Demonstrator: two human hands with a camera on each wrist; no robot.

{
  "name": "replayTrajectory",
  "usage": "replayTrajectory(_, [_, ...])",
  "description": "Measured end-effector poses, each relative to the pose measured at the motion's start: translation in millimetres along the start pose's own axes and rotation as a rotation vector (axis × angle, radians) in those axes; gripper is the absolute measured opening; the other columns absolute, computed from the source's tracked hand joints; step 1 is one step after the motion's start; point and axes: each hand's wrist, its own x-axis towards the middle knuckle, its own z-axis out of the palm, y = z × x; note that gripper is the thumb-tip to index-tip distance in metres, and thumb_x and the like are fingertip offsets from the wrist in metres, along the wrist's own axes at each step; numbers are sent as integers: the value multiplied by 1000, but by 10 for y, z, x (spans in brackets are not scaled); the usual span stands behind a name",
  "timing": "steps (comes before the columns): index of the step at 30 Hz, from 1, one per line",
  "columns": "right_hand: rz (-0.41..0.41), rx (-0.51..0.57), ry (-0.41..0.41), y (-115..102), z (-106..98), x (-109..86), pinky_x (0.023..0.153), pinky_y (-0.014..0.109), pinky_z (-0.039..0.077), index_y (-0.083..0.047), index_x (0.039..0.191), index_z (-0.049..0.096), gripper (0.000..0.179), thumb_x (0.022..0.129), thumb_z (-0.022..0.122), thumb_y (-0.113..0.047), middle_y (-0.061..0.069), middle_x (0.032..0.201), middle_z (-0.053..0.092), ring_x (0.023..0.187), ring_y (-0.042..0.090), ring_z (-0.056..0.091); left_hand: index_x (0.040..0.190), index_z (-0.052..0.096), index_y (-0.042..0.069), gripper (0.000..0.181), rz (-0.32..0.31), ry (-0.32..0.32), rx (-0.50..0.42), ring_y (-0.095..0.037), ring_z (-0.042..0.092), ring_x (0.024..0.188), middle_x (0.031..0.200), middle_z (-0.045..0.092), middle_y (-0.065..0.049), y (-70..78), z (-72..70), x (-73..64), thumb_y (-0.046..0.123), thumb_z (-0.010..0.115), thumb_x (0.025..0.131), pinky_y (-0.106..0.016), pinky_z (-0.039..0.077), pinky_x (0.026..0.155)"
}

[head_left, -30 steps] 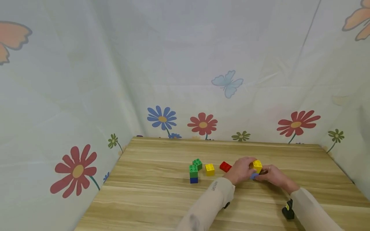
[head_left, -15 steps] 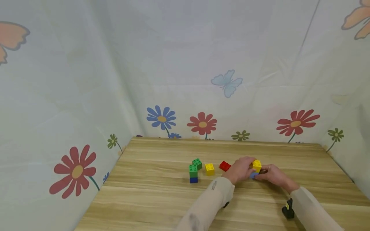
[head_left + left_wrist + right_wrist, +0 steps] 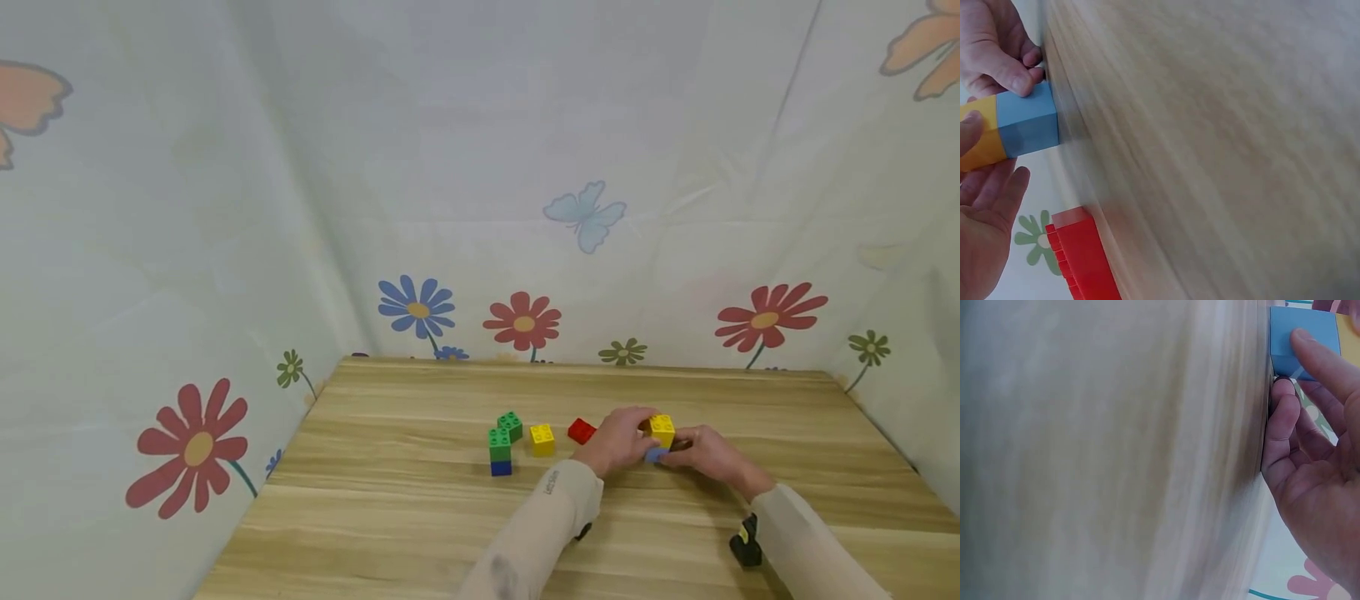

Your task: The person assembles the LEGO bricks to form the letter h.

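Both hands meet at a small stack toward the right of the table: a yellow toy brick (image 3: 662, 428) on top of a light blue brick (image 3: 1027, 125). My left hand (image 3: 617, 442) pinches the yellow brick from the left, its thumb across one face in the left wrist view. From the other side my right hand (image 3: 712, 457) grips the light blue brick, thumb (image 3: 1319, 356) pressed flat on its face. The two bricks sit flush, one over the other, with the blue one's base right at the tabletop.
Left of the hands lie a red brick (image 3: 581, 430), another yellow brick (image 3: 542, 440) and a green brick (image 3: 510, 424). A green brick on a dark blue one (image 3: 500, 452) stands in front. A flower-print cloth (image 3: 450, 167) rises behind the wooden table (image 3: 360, 517).
The yellow brick, slightly tilted a second ago, now sits straighter on the light blue one. Both hands keep their grip almost in place, and the head view has shifted slightly.
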Motion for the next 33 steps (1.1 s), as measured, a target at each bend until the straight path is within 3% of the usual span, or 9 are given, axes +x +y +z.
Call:
replayTrajectory(12, [14,-16,-28,-16,2,-11,76,30,45,-3,107,67,27,87,69,-21,7,101,64,87,22,51,125,56,19,38,6,11,-74,-2,54,95,113,58,12,-49,11,-29,29,65,89,-15,44,84])
replayTrajectory(23, [50,-34,1,1,3,-1,75,32,45,-3,107,65,28,87,70,-21,6,98,63,84,21,52,123,56,19,39,18,25,13,0,54,93,112,59,13,-19,33,7,32,66,88,-13,43,83])
replayTrajectory(33, [47,-12,12,9,-11,5,74,31,47,2,112,59,39,85,72,-23,8,100,61,85,21,54,136,47,17,57,-7,-44,-77,-1,52,109,129,52,10,23,-14,9,33,69,87,-17,42,90])
